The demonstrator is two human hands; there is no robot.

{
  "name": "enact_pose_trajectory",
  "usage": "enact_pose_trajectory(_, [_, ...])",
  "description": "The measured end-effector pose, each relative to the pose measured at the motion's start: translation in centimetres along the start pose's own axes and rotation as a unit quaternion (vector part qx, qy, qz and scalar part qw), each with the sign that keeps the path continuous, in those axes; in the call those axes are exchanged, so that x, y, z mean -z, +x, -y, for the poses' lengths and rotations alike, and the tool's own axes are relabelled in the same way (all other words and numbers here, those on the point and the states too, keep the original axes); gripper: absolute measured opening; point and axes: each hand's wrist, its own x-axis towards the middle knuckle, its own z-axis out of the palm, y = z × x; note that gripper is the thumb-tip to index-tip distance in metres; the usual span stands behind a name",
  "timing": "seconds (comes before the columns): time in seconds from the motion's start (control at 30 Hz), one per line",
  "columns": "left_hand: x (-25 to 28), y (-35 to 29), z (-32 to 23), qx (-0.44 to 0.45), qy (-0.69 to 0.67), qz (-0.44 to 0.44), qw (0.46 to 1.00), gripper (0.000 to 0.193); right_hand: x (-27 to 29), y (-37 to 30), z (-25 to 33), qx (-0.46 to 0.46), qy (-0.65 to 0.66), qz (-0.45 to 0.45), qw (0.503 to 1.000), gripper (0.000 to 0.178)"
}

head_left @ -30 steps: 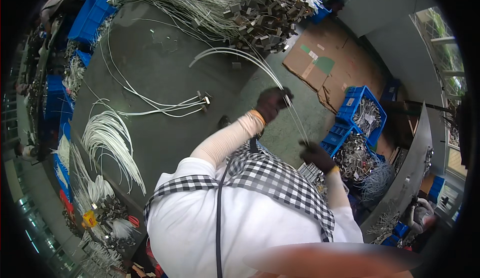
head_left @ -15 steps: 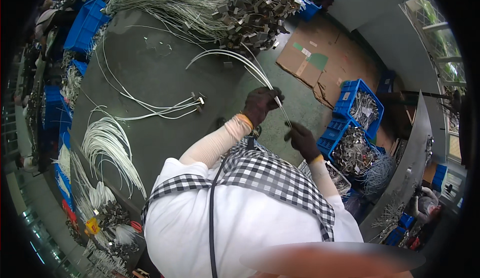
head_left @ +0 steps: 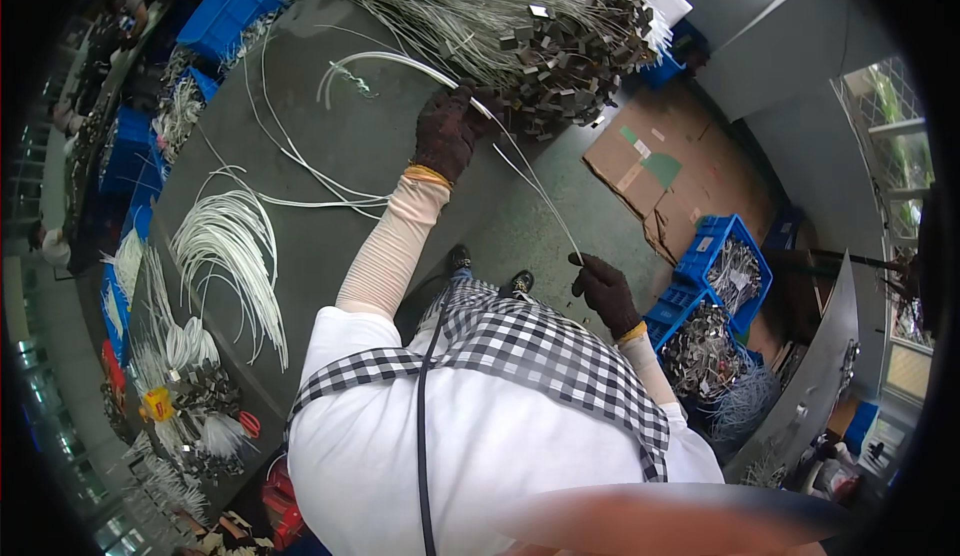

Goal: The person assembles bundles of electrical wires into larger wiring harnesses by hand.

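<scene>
My left hand (head_left: pixel 447 134), in a dark knit glove, is closed around a few white cables (head_left: pixel 372 58) over the far part of the table. On the left their white ends curve in an arc. To the right, thinner wires (head_left: pixel 541 192) run slack down to my right hand (head_left: pixel 607 296). That hand, gloved alike, pinches their lower ends between thumb and fingers, out past the table edge and above the floor. Just beyond my left hand lies a large wire bundle (head_left: pixel 420 1) with many small metal blocks (head_left: pixel 570 51) at its right end.
A fan of white cables (head_left: pixel 235 256) lies at the table's left side. Blue crates (head_left: pixel 697 268) of metal parts and wire stand on the right, near flattened cardboard (head_left: pixel 655 161). More blue bins (head_left: pixel 228 8) line the far left. Red-handled scissors (head_left: pixel 249 424) lie at lower left.
My left hand has moved forward and left over the table, away from my right hand, and a longer stretch of wire shows between them. My right hand keeps its pinch.
</scene>
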Motion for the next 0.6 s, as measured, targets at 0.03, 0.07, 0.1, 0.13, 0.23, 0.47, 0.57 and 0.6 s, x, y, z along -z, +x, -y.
enact_pose_trajectory(0.03, [0.3,0.1,-0.2,-0.008,-0.015,-0.008,1.0,0.02,-0.1,0.1,0.0,0.002,-0.003,0.003,1.0,0.034])
enact_pose_trajectory(0.07, [0.3,0.1,-0.6,-0.015,-0.03,-0.015,0.999,0.02,-0.1,0.2,-0.1,0.01,0.002,0.009,1.0,0.034])
enact_pose_trajectory(0.1, [0.4,0.1,-0.9,-0.02,-0.031,-0.016,0.999,0.02,-0.2,0.3,-0.1,0.018,0.008,0.016,1.0,0.035])
enact_pose_trajectory(0.13, [0.5,0.1,-1.3,-0.025,-0.055,-0.031,0.998,0.018,-0.3,0.3,0.0,0.02,0.005,0.018,1.0,0.035])
enact_pose_trajectory(0.23, [0.3,0.2,-2.0,-0.028,-0.058,-0.056,0.996,0.019,-0.4,0.1,0.6,0.014,-0.006,0.0,1.0,0.034])
enact_pose_trajectory(0.47, [0.4,0.6,-3.6,-0.04,-0.016,-0.124,0.991,0.021,-0.6,0.0,1.6,-0.002,-0.009,0.017,1.0,0.033])
enact_pose_trajectory(0.57, [1.0,1.2,-3.4,-0.042,-0.029,-0.121,0.991,0.021,-0.6,-0.2,2.2,0.002,-0.012,0.018,1.0,0.033])
enact_pose_trajectory(0.6, [0.9,1.1,-3.4,-0.042,-0.03,-0.121,0.991,0.021,-0.6,-0.3,2.4,-0.003,-0.021,0.017,1.0,0.033])
